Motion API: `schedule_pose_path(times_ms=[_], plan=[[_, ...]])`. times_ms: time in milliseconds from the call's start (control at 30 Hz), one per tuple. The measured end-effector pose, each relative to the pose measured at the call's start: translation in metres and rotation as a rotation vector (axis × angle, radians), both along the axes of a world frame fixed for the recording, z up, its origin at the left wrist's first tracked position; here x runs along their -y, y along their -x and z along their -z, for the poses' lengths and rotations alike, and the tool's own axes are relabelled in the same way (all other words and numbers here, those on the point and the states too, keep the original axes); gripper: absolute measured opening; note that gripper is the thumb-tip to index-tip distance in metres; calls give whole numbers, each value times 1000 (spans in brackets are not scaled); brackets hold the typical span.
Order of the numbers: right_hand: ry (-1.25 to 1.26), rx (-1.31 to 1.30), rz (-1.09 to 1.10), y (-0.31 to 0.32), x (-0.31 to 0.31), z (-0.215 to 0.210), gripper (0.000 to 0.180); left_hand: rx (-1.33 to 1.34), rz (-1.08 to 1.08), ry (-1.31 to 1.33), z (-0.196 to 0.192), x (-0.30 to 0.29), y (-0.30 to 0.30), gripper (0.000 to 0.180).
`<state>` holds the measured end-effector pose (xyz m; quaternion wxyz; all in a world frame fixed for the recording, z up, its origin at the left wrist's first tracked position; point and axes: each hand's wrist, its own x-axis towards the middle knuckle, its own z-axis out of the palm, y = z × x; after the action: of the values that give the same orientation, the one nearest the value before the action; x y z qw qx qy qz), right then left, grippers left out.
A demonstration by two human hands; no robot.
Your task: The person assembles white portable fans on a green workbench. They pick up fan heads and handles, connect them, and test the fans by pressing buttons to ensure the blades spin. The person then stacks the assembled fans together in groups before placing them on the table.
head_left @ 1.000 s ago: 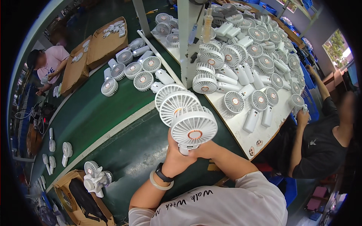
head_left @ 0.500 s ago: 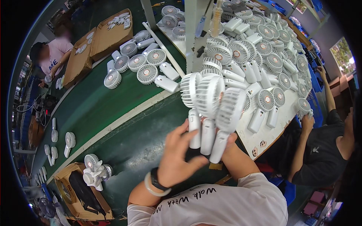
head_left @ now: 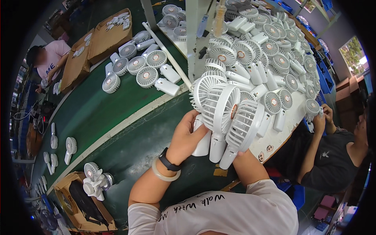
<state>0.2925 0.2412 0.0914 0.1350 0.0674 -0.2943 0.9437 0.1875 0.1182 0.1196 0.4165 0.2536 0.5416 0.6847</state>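
Left hand (head_left: 187, 135) and right hand (head_left: 239, 150) gripping three white handheld fans (head_left: 223, 117) at frame centre; cardboard box (head_left: 88, 211) lower left containing more fans (head_left: 96, 182)

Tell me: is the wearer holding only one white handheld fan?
No: the left hand and right hand grip three white plastic handheld fans together.

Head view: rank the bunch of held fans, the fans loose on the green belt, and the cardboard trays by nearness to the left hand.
1. Bunch of held fans: touching the left hand.
2. Fans loose on the green belt: farther up, to the left.
3. Cardboard trays: farthest, upper left.
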Motion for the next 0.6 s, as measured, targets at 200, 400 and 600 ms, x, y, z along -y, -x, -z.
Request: schedule_pose_path(times_ms=[200, 400, 600], plan=[[-17, 51, 45, -2, 8, 4, 101, -316, -156, 35, 0, 13, -14, 49], [-18, 181, 150, -19, 27, 22, 101, -434, -21, 103, 2, 15, -4, 51], [125, 7, -34, -28, 4, -7, 102, -614, 132, 259, 15, -10, 105, 34]])
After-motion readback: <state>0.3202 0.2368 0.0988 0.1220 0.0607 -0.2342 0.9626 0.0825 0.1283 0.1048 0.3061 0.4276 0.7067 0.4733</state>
